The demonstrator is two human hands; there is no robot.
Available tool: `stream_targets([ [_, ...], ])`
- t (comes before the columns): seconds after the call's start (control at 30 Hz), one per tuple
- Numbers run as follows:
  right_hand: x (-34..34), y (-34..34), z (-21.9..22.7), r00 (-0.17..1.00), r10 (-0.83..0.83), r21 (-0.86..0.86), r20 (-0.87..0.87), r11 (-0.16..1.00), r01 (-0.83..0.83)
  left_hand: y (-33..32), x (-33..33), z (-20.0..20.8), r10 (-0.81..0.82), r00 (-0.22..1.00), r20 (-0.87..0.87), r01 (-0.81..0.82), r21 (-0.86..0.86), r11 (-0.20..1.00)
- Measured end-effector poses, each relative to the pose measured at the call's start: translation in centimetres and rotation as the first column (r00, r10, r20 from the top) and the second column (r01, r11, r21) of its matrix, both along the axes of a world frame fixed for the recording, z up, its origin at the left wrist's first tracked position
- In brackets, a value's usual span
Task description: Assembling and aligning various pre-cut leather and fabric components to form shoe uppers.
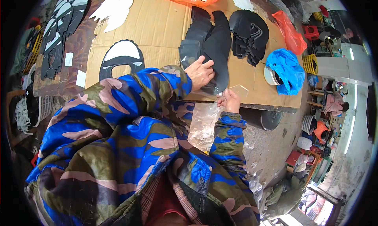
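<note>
My left hand (200,73) lies over the near end of a fanned stack of black shoe-upper pieces (195,37), its fingers curled; what they hold, if anything, is hidden. Beside that stack, a long smooth black piece (220,43) reaches toward the table's near edge. At that edge my right hand (229,100) is closed in a pinch on thin clear plastic film (238,90), part of which shows on the cardboard. Shiny clear plastic also shows beneath my left hand. Left of my hands, a black-and-white U-shaped upper (123,53) lies partly behind my left sleeve.
Cardboard (161,21) covers the wooden table. Another black stack (249,35), a blue bag (286,70) over a white tub and a red bag (290,31) stand right. White pieces (114,11) and stacked uppers (65,27) lie left. A clear bag (202,125) hangs below the edge.
</note>
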State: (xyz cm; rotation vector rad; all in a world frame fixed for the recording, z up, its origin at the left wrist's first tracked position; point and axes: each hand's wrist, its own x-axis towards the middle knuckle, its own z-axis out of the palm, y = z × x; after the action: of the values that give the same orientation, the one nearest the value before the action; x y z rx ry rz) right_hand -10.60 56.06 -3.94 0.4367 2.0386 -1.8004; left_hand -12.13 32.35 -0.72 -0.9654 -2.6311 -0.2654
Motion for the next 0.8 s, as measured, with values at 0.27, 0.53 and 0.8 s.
stream_targets([
  [0.27, -0.3, -0.9, 1.3, 0.992, 0.105, 0.269, 0.065, 0.956, -0.119, 5.9, 6.9, -1.3, -0.42, 0.787, 0.452, 0.193, 0.466, 0.863],
  [0.53, 1.2, -2.2, 2.7, 0.965, 0.235, 0.075, -0.115, 0.971, -0.227, 1.6, 2.4, 1.9, -0.086, 0.761, 0.643, -0.43, 0.599, 0.675],
  [0.8, 1.4, -3.5, 3.2, 0.922, 0.282, 0.123, -0.266, 0.958, -0.257, 2.7, 1.9, 0.3, -0.049, 0.993, 0.112, -0.002, 0.419, 0.908],
])
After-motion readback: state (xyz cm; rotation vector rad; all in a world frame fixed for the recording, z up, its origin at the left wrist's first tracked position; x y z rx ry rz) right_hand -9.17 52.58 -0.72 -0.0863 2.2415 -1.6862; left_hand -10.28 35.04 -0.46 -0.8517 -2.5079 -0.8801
